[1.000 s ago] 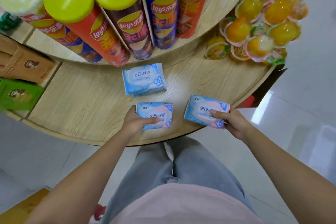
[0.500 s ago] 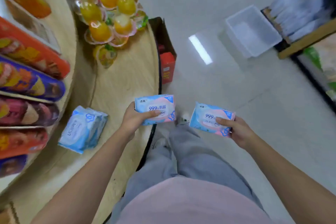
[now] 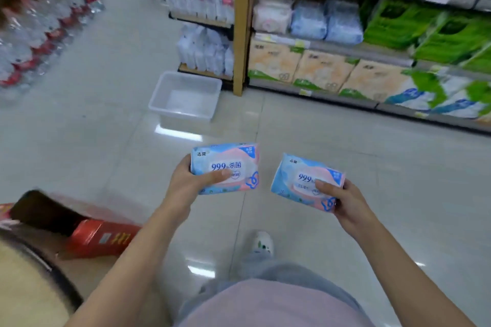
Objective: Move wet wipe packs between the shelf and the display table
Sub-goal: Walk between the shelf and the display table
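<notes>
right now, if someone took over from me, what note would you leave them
Left hand grips the left pack; right hand grips the right pack.
Both packs are in the air over the floor, between the table at lower left and the shelf ahead.
Done: both packs in hand.
Left: probably carry them to the shelf and set them down.

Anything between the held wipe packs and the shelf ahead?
Head view: bare tiled floor between the left wipe pack, the right wipe pack and the shelf, plus a clear plastic bin beside the shelf's end post.
</notes>
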`<state>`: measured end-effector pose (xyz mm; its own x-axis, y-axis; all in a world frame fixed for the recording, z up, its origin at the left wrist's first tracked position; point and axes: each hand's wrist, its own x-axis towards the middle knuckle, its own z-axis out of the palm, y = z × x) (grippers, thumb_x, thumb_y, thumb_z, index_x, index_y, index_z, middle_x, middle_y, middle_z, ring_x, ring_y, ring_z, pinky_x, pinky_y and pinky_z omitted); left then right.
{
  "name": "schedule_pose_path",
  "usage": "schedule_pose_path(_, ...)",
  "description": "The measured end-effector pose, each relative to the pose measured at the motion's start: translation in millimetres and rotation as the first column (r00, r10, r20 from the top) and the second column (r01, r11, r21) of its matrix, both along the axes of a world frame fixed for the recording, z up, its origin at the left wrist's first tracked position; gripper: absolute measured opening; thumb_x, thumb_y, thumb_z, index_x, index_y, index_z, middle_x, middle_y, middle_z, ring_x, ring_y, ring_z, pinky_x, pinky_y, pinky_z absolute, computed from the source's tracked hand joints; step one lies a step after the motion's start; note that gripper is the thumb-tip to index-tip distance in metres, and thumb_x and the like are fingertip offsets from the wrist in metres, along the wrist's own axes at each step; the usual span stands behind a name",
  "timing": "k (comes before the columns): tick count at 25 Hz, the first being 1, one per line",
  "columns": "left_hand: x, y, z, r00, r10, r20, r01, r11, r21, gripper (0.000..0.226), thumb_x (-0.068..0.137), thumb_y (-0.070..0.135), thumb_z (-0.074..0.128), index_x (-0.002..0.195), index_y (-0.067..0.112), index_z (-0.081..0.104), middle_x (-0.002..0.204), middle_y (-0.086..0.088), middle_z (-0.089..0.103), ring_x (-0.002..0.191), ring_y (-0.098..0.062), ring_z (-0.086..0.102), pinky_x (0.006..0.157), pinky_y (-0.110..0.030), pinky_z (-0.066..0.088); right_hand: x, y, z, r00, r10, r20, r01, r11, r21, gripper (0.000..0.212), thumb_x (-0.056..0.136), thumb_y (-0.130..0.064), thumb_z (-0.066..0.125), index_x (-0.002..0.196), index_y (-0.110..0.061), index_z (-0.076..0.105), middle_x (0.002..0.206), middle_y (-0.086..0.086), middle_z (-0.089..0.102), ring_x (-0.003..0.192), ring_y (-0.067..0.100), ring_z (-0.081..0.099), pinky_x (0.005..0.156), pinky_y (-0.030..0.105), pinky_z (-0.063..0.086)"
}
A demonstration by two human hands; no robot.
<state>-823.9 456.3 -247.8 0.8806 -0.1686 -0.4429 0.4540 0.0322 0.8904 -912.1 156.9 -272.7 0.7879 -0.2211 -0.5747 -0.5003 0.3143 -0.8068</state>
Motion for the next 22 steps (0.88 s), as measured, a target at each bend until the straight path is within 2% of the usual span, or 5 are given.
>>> schedule_pose_path(3,56.7,-58.6,30.0,0.996,-0.045,0.081,0.048,0.999,-0.026,0.074,0.036,0.028,0.087,0.104,0.012,0.064,0.095,-0.005,0.075,0.083,-0.021,0.072,0.061,-0.025,0.056,53.3,-54.9,38.7,0.990,-0.069,0.121,0.074,0.997,-0.038,0.087,0.031,-0.036,0.094,0.110,-0.010,0.066,0.108,0.011,0.072,0.094,0.030,0.069,0.088,0.050,0.051)
schedule_pose_path(6,119.1,-108.6,57.1,0.986,-0.072,0.152,0.084,0.994,-0.074,0.073,0.036,0.027,0.086,0.104,0.012,0.064,0.097,-0.007,0.075,0.082,-0.021,0.072,0.062,-0.025,0.056,111.5,-102.8,77.0,0.958,-0.133,0.254,0.151,0.987,-0.054,0.092,0.022,-0.041,0.095,0.104,-0.009,0.067,0.102,0.011,0.073,0.086,0.026,0.071,0.070,0.035,0.059)
schedule_pose_path(14,312.6,-206.5,131.3,0.920,-0.145,0.363,0.211,0.966,-0.149,0.070,0.047,0.012,0.085,0.112,0.004,0.060,0.098,-0.007,0.074,0.082,-0.020,0.072,0.060,-0.022,0.055,281.8,-181.8,144.6,0.841,-0.189,0.507,0.236,0.971,-0.029,0.081,0.023,-0.044,0.094,0.095,-0.011,0.072,0.096,0.008,0.075,0.082,0.022,0.072,0.067,0.032,0.060)
schedule_pose_path(18,414.9,-247.8,167.3,0.890,-0.171,0.422,0.257,0.954,-0.155,0.084,0.023,0.039,0.095,0.098,0.013,0.068,0.095,-0.006,0.075,0.079,-0.020,0.073,0.057,-0.024,0.056,368.9,-215.3,175.8,0.819,-0.183,0.544,0.264,0.962,-0.073,0.083,0.023,-0.044,0.094,0.095,-0.010,0.072,0.099,0.013,0.074,0.081,0.025,0.072,0.063,0.033,0.059)
schedule_pose_path(22,508.5,-293.3,198.5,0.859,-0.178,0.481,0.264,0.958,-0.116,0.103,0.021,0.046,0.095,0.112,0.009,0.063,0.103,-0.007,0.073,0.090,-0.023,0.072,0.064,-0.025,0.057,443.4,-260.1,207.6,0.780,-0.198,0.593,0.312,0.945,-0.095,0.083,0.023,-0.045,0.094,0.095,-0.011,0.072,0.097,0.013,0.074,0.080,0.026,0.073,0.059,0.032,0.059)
